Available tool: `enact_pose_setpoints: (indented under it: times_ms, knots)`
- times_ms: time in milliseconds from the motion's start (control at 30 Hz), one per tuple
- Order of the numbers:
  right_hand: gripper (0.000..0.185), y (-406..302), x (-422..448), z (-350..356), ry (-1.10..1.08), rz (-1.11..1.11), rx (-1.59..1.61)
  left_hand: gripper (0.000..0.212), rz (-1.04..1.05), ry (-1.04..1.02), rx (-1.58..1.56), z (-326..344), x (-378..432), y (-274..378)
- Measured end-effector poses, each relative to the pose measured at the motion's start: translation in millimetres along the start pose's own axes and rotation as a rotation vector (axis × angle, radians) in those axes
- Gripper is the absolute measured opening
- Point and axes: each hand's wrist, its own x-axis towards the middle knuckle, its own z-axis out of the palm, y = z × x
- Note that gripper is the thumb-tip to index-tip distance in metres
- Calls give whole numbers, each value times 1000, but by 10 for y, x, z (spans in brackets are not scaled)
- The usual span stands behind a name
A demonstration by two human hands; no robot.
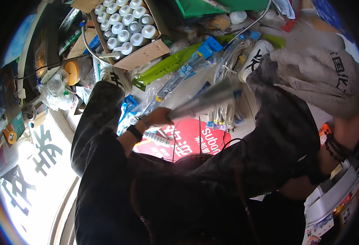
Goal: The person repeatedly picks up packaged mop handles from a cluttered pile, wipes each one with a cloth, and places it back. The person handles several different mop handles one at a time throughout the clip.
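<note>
My left hand (159, 117), with a black band at its wrist, grips one end of a long greyish package (204, 99), blurred by motion. The package slants up to the right over the floor between my legs. At the far right my right hand is mostly hidden behind a grey cloth (320, 73) bearing printed characters; only its forearm (346, 131) with a beaded bracelet shows clearly. The raised cloth seems to be held by that hand. Beneath my left hand are clear plastic-wrapped tubes (170, 85) and a red printed mat (194, 137).
A cardboard box (144, 55) of upright sealant cartridges (127, 20) stands beyond my left shoe (113, 78). A green plastic packet (167, 65) and clear bagged hoses (228, 61) lie between my shoes. An orange-lidded jar (72, 73) and plastic bags (55, 90) crowd the left.
</note>
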Motion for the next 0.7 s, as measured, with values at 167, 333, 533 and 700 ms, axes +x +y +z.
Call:
enact_pose_setpoints:
  times_ms: [167,333,533,700]
  knots:
    - [79,35,68,-37,-41,16,14,40,-61,99,-266,-962,-306,513]
    - [70,-3,-19,188,62,-193,-400,41,106,300,-566,-1328,-878,1191]
    - [42,-320,-228,588,434,54,363,26,138,508,-653,-921,-899,1468]
    - [39,-378,-130,557,427,214,745,22,270,468,-747,-581,-885,1518]
